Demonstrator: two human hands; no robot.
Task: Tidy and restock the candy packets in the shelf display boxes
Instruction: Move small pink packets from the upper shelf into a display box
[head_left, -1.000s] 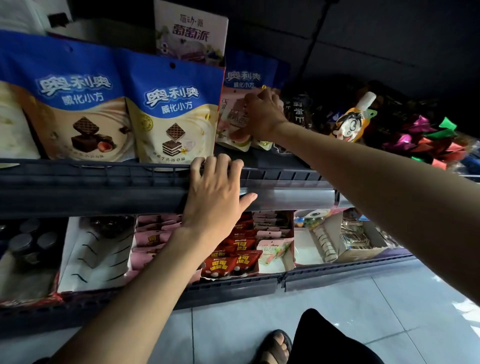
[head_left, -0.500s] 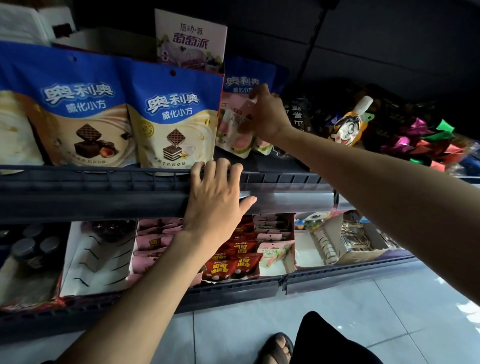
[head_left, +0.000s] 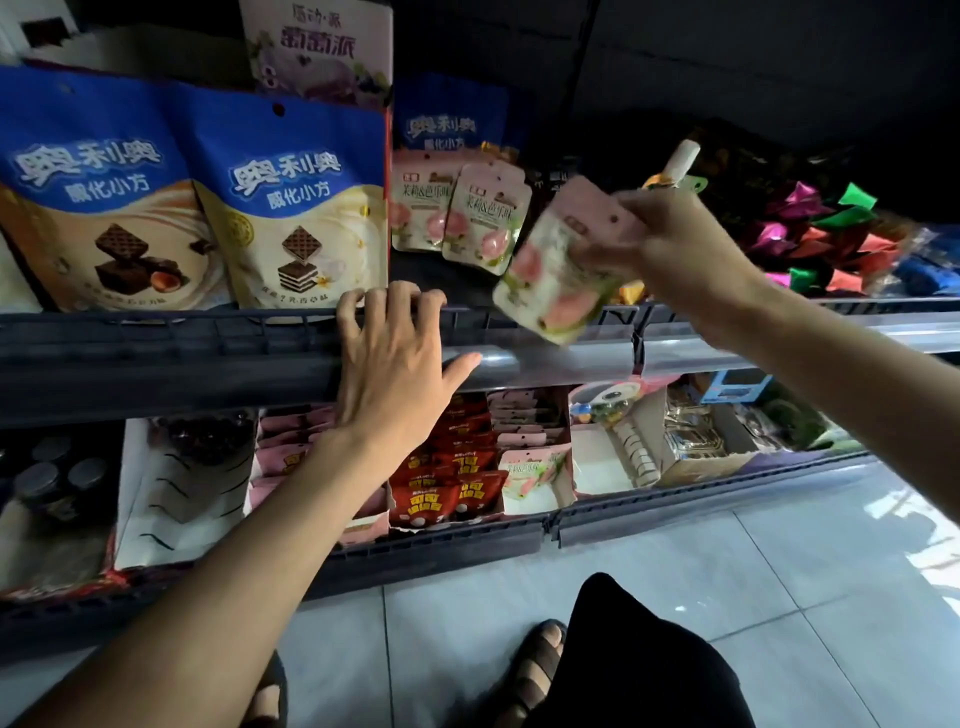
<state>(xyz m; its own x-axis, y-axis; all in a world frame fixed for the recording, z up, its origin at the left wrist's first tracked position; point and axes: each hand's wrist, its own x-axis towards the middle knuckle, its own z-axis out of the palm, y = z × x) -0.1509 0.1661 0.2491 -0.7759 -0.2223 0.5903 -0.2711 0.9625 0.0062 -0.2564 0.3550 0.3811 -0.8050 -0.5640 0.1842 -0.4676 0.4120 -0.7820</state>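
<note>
Pink and blurred, the candy packet hung in the right hand, fingers clamped on its upper end, out in front of the upper shelf and tilted over its rail. Two matching pink packets stood on that shelf just to the left, in front of a blue pouch. The left hand lay flat on the shelf rail, fingers spread and curled over its far edge, gripping nothing but the rail.

On progress, my read was early to middling. Down on the lower shelf the display box of the same pink candy showed one packet at the near end with bare white card in front of it, so it looked short of stock. The red packets beside it on the left sat in a fuller row. Judging by that, the held packet belonged in the pink box, and the two up top looked due to follow.

Hard to make out: motion smeared the held packet's print, the left forearm covered part of the boxes on the lower shelf, and the far right of the upper shelf sank into shadow behind the bright foil wrappers.
</note>
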